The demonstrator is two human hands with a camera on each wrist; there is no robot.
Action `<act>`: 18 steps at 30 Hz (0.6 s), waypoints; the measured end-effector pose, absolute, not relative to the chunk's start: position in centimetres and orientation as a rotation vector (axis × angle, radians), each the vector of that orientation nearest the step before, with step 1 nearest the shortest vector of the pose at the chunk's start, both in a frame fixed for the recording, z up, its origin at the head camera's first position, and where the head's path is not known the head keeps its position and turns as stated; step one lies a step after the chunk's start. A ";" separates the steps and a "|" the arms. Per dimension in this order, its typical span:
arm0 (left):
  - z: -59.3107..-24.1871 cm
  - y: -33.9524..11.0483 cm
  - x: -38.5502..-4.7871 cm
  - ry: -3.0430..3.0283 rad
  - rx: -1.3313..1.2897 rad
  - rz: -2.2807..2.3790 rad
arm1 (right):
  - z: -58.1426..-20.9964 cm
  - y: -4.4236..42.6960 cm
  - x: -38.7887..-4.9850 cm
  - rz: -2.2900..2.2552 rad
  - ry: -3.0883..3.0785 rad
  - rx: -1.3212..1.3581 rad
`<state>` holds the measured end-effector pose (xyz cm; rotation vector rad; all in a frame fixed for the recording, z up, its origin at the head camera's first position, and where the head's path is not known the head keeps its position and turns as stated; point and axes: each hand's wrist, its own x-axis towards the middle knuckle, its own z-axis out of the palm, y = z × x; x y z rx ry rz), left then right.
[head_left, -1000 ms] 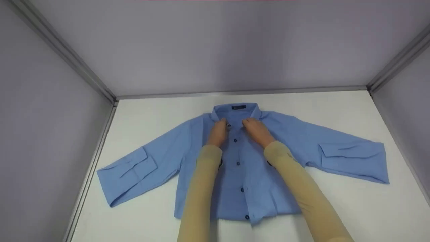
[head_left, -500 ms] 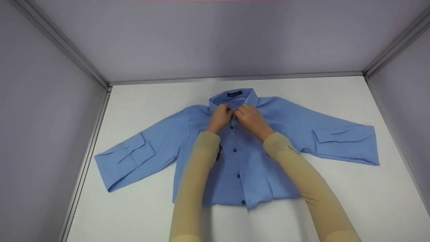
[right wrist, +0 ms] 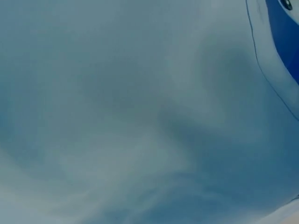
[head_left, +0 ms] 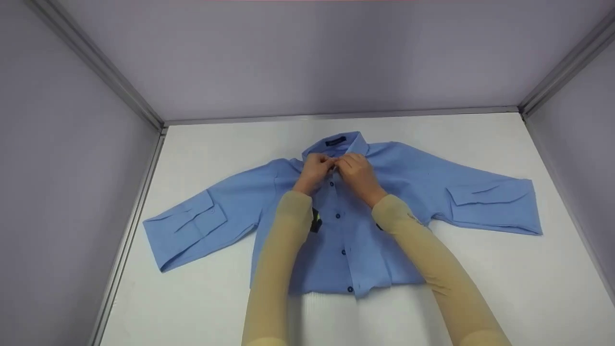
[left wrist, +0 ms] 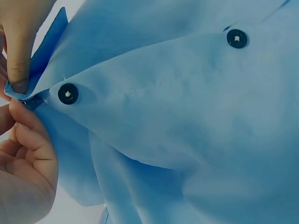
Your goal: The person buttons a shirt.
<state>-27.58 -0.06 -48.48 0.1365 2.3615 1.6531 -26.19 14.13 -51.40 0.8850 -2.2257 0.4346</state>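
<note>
A light blue button-up shirt (head_left: pixel 365 250) lies front up with its sleeves spread to both sides. Just below the collar (head_left: pixel 358 144), my left hand (head_left: pixel 314 170) and right hand (head_left: pixel 358 175) meet. In the left wrist view, the right hand's thumb (left wrist: pixel 18 70) pinches a folded fabric edge, while the left hand (left wrist: pixel 30 154) pinches fabric right beside it. Between the fingertips a small dark spot shows, mostly covered. A dark button (left wrist: pixel 68 94) sits close to them, with another button (left wrist: pixel 237 38) farther down. Blurred blue shirt cloth (right wrist: pixel 140 102) fills the right wrist view; no fingers are distinguishable there.
The shirt lies on a white table (head_left: pixel 202 307). Grey panels enclose it: a left wall (head_left: pixel 72 144), a back wall (head_left: pixel 336 62) and a right wall (head_left: pixel 576 120). Both cuffs are folded back, the left sleeve (head_left: pixel 192 230) and the right sleeve (head_left: pixel 495 206).
My hands came together at the collar opening from slightly apart, drawing the two front edges close. In the last half second they stay nearly in place. The head view has shifted slightly.
</note>
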 end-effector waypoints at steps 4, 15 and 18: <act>-48.7 -0.1 -27.5 2.363 0.111 1.615 | -51.3 14.1 -26.2 0.424 -2.224 0.889; -49.3 0.5 -27.2 2.274 -0.085 1.663 | -52.0 14.1 -25.6 0.270 -2.230 0.923; -49.3 0.4 -27.1 2.271 -0.061 1.622 | -52.0 14.1 -25.5 0.212 -2.219 0.925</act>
